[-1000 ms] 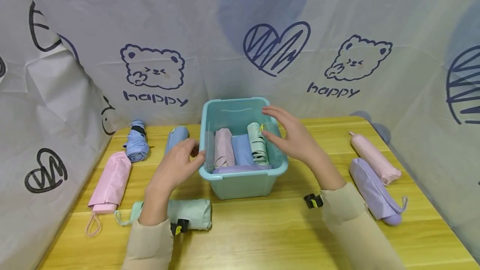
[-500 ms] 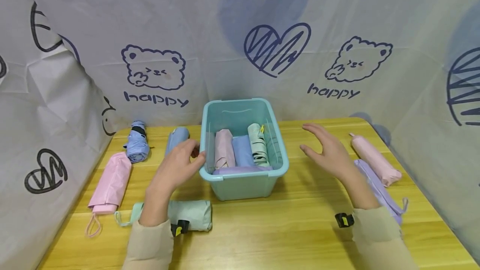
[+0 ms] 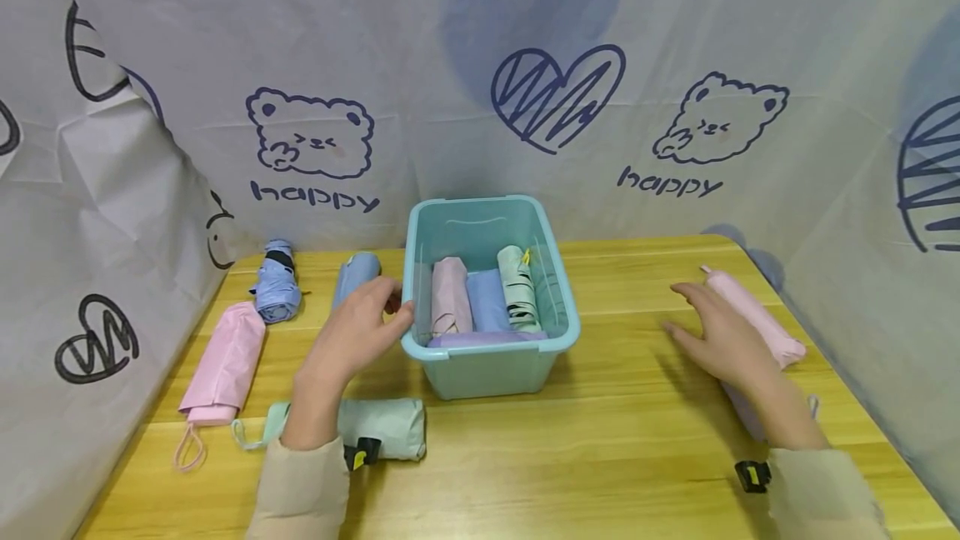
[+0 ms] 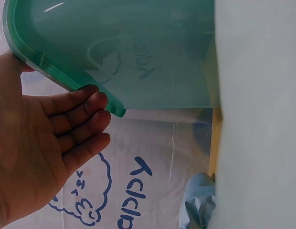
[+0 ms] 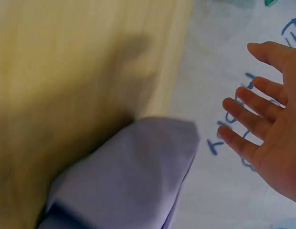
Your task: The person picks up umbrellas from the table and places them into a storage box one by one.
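Observation:
My left hand point(image 3: 360, 327) is at the left side of a teal plastic bin point(image 3: 483, 373), touching its rim. In the left wrist view its fingers point(image 4: 83, 121) extend loosely along the rim, not curled round it. Inside the bin lie folded umbrellas: a pale pink one point(image 3: 451, 294), a blue one point(image 3: 487, 300), a mint one with dark marks point(image 3: 517, 286) and a lilac one point(image 3: 487, 340) across the front. My right hand point(image 3: 731, 340) hovers, fingers spread and holding nothing, over a lilac umbrella point(image 5: 133, 171) that it partly hides. Beyond it lies a slim pink umbrella point(image 3: 753, 315).
At the left of the wooden table point(image 3: 570, 465) are a blue umbrella with a black band point(image 3: 277, 286), a pink one with a cord point(image 3: 225, 365), a blue one point(image 3: 356, 275) and a mint one point(image 3: 390, 427) under my left forearm. Printed cloth point(image 3: 450, 148) hangs behind.
My right hand has moved right from the bin's right rim to above the lilac umbrella at the table's right. My left hand has stayed at the bin.

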The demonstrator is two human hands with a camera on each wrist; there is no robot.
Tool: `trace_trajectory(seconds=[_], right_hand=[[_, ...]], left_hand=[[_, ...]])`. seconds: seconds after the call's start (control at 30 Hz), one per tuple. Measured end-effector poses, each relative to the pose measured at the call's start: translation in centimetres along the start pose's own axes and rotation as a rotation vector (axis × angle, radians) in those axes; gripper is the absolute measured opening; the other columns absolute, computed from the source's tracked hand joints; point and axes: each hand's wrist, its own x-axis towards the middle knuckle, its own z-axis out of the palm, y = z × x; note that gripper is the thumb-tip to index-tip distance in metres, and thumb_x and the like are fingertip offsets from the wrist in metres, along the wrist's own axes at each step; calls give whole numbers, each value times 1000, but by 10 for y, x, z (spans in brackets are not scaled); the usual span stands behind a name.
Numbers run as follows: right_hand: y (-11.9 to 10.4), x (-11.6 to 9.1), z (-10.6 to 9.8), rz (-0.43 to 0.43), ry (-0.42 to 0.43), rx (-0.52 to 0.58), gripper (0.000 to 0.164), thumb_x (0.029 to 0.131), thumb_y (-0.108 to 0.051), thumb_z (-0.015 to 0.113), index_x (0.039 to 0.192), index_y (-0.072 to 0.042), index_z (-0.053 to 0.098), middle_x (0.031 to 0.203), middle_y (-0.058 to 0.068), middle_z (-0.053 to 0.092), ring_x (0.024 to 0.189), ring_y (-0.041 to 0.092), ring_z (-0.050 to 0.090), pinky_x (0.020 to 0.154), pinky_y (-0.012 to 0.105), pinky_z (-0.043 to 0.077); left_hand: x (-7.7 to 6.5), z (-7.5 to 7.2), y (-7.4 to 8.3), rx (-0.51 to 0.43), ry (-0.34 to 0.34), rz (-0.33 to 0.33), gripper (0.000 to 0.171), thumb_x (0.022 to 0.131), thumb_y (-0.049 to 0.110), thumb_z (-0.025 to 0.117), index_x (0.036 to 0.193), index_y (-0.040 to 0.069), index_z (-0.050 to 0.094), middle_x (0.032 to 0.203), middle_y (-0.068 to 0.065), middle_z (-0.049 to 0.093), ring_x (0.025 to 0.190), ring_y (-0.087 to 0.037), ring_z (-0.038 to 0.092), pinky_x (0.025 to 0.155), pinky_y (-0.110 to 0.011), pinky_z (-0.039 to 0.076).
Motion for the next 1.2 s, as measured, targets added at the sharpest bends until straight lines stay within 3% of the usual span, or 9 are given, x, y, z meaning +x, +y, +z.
trace_trajectory(seconds=[0.23,0.57,0.8,0.93,1.2], right_hand=[[22,-20,-2,82,-54,-28,67,99,-24,69,149,11,41,150,37,42,134,57,42,104,70,38],[45,-44,-2,98,15,-46,62,93,-14,73,141,15,47,141,39,45,128,60,42,98,74,38],[57,-58,-4,176,-96,-78,70,93,-20,74,143,18,42,138,45,45,124,64,45,95,75,39],[63,-63,-3,179,-152,-88,77,93,-23,74,144,21,37,133,49,48,118,67,50,92,74,43],[67,-67,4,158,-142,-86,86,90,-23,76,149,20,31,125,50,53,111,67,56,88,74,45]], left_hand=[[0,0,1,1,-5,-8,31,99,33,56,111,6,64,108,-6,64,98,-25,59,88,-43,53],[1,1,1,10,-8,-14,32,100,34,56,112,6,64,109,-7,64,98,-26,60,89,-44,53],[1,1,1,6,-12,-17,32,100,34,56,113,6,64,109,-7,64,99,-26,60,89,-44,53],[1,0,1,5,-9,-16,31,100,34,56,112,6,64,108,-6,63,98,-26,59,89,-43,53],[0,0,0,5,-7,-11,32,99,33,56,114,6,65,109,-6,64,98,-25,59,89,-44,53]])
